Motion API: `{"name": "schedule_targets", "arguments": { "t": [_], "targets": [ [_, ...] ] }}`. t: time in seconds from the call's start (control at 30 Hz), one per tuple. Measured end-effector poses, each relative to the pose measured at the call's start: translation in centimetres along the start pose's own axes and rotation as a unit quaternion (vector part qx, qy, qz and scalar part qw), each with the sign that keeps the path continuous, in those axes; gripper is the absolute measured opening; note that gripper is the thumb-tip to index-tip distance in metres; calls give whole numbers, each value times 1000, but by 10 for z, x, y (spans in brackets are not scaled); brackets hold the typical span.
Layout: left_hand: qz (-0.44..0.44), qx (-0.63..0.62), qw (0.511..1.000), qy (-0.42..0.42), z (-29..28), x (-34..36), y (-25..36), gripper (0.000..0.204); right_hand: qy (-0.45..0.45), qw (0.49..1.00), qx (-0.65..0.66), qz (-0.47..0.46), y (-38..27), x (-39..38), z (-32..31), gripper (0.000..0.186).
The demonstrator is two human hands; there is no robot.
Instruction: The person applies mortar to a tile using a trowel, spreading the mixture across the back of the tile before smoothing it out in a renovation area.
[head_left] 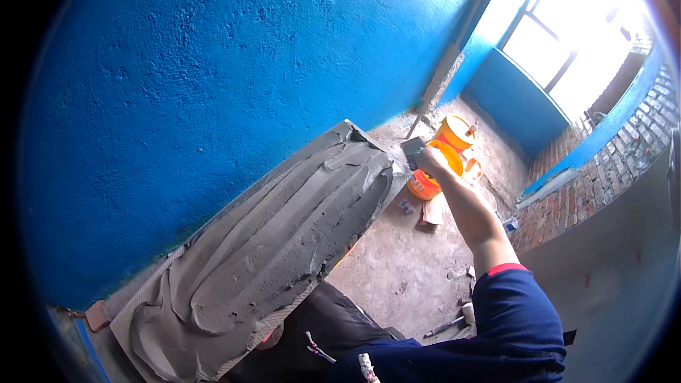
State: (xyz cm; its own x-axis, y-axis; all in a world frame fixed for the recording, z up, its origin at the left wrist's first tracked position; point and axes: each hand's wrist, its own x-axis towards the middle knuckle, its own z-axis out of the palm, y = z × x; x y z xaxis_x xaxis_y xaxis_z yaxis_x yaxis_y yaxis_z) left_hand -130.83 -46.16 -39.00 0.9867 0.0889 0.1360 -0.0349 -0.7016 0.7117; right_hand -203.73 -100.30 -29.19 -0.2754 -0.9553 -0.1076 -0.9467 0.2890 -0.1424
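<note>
My right hand grips a grey metal trowel just beyond the far right corner of a long tile or board, over an orange bucket. The board lies slanting across the left and lower middle, thickly coated with grey mortar in long, uneven ridges, with a bare, grooved edge showing along its near right side. My left hand cannot be seen.
A rough blue wall runs along the left. A second orange bucket stands behind the first on the dusty floor. A window, exposed brickwork and a white-headed mallet are at the right.
</note>
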Motion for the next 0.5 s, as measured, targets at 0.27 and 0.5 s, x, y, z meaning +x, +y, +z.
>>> {"name": "schedule_targets", "arguments": {
  "t": [0.27,0.5],
  "targets": [
    [5,29,1000,-9,0,15,-12,35,-214,846,485,-55,-71,-15,-56,23],
    [54,76,995,-17,13,57,-69,39,-346,784,515,4,-134,-57,-39,21]
  ]
}}
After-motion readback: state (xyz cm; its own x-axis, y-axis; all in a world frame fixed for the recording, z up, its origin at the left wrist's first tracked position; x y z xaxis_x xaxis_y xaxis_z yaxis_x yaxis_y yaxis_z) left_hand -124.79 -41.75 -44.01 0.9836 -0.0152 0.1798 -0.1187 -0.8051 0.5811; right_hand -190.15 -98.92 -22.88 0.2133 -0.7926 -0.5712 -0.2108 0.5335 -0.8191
